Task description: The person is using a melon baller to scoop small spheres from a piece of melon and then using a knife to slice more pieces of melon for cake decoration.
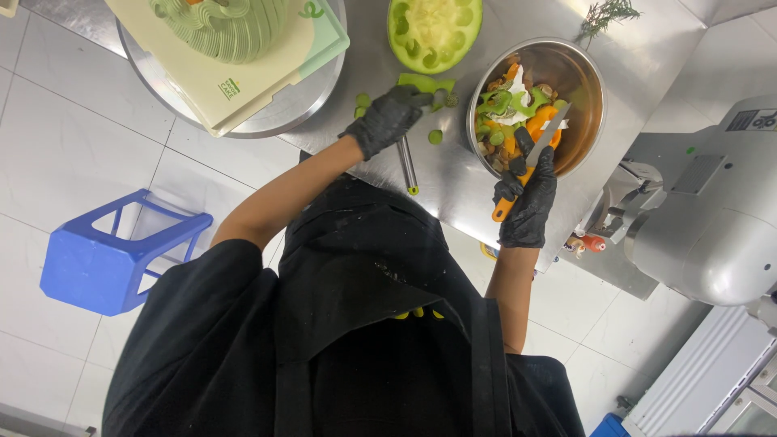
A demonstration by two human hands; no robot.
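Both my hands wear black gloves. My right hand (528,202) grips a knife (534,154) by its orange handle, the blade angled over the rim of a steel bowl (587,89) filled with green and orange peelings and scraps. My left hand (391,117) is closed on green fruit scraps (427,83) lying on the steel worktop (453,178), just left of the bowl. Beyond them lies a halved green melon (435,31) with scoop holes in its flesh. A thin metal tool (407,164) rests on the worktop below my left hand.
A green frosted cake (222,28) on a pale board (235,85) sits on a round steel turntable (275,117) at top left. A blue plastic stool (117,251) stands on the white tiled floor. A grey stand mixer (704,235) is at right. A herb sprig (607,14) lies at the back.
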